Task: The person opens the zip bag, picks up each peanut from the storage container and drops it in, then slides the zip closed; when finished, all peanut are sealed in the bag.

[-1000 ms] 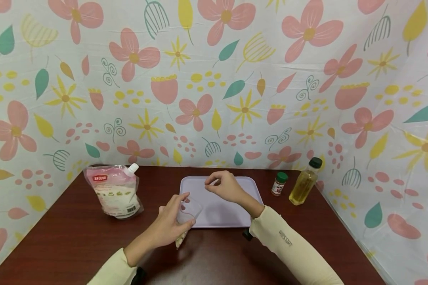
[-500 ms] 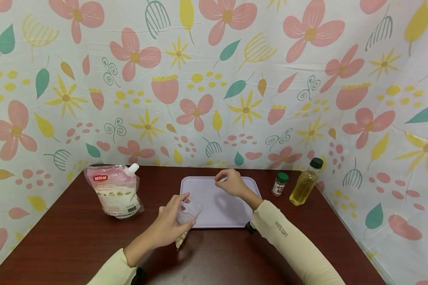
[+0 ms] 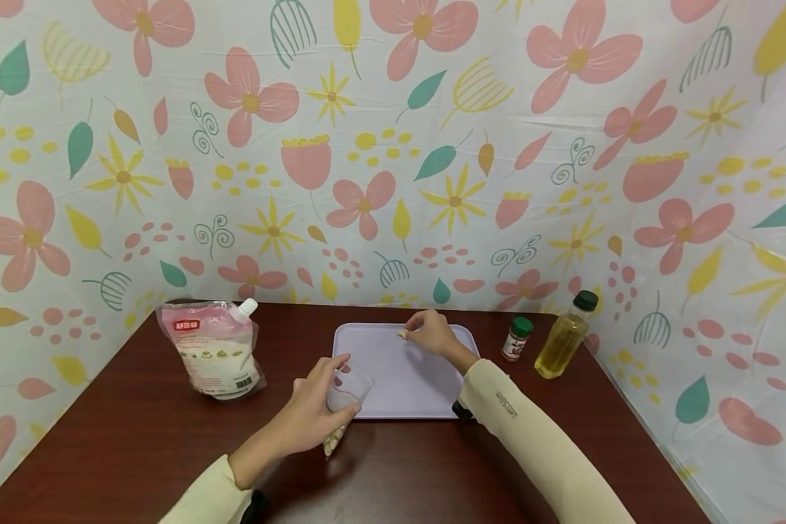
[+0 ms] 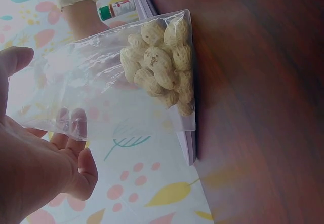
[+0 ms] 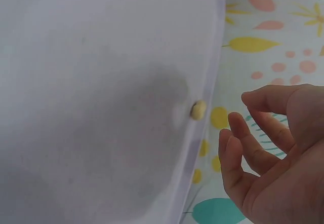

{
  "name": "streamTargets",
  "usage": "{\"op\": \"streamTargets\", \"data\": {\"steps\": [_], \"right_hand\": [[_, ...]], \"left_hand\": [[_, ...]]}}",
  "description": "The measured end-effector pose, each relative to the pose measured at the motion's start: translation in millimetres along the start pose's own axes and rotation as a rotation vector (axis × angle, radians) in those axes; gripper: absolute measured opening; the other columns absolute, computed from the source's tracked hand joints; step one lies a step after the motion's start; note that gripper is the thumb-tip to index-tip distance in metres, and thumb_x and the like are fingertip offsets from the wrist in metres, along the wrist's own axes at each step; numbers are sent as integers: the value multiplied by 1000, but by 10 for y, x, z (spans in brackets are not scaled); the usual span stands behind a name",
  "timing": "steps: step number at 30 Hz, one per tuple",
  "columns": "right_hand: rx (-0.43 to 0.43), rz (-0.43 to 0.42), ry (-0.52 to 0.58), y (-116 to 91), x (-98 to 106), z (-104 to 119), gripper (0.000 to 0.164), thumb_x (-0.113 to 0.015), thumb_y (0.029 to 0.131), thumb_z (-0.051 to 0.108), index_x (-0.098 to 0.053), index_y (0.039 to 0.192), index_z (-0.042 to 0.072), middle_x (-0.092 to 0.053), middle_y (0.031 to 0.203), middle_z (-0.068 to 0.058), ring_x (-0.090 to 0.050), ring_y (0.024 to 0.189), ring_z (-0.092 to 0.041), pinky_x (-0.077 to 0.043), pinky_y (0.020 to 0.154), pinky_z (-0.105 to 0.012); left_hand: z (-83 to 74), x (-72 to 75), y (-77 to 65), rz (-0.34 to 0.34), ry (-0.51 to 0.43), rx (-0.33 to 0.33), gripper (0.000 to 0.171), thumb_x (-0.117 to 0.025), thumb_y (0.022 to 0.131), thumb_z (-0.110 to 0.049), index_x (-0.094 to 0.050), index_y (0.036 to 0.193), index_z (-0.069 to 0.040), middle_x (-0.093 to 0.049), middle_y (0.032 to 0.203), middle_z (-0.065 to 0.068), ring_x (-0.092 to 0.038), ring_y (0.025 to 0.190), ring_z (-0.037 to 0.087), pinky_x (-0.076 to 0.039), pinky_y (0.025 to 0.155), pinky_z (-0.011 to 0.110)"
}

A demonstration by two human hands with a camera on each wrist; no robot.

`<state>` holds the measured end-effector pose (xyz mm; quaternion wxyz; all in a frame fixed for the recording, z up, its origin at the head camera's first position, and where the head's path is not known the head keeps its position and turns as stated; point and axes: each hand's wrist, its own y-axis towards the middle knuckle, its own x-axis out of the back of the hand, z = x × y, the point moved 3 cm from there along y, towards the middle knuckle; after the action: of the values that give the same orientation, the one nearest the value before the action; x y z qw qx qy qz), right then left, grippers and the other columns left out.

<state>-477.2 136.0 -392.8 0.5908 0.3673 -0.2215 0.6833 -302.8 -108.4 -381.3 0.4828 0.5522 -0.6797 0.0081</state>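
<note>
My left hand holds a clear plastic bag by its upper part, thumb on one side and fingers on the other. Several unshelled peanuts are gathered in the bottom of the bag, near the tray's front edge. Over the far part of the pale purple tray is my right hand, its fingers loosely bent and parted. One peanut lies by the tray's rim in the right wrist view, apart from the fingertips and with nothing between them.
On the table's left stands a pink-and-white spouted pouch. To the right of the tray are a small green-capped spice jar and a bottle of yellow oil. A flower-patterned sheet hangs behind the dark wooden table.
My right hand has shifted right and slightly away over the tray. A peanut now shows beside its fingertips. My left hand and the bag have hardly moved.
</note>
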Motion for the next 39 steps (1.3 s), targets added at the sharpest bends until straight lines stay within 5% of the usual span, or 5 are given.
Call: {"op": "streamTargets", "data": {"steps": [12,39], "right_hand": [[-79,33,-56,137,-48,-120,16,-74,87,12,-75,100,4,-71,97,-6,-64,85,-18,-51,77,-35],[-105,64,-125,269,-205,-224,4,-75,87,13,-74,89,10,-69,85,1,-61,72,-14,-49,65,-28]], "left_hand": [[13,7,9,11,-13,22,72,-78,84,-23,-42,143,-4,-54,121,7,-56,104,21,-28,79,38],[58,-7,7,27,-27,55,72,-76,85,-25,-40,144,-6,-53,122,4,-55,106,22,-27,80,40]]}}
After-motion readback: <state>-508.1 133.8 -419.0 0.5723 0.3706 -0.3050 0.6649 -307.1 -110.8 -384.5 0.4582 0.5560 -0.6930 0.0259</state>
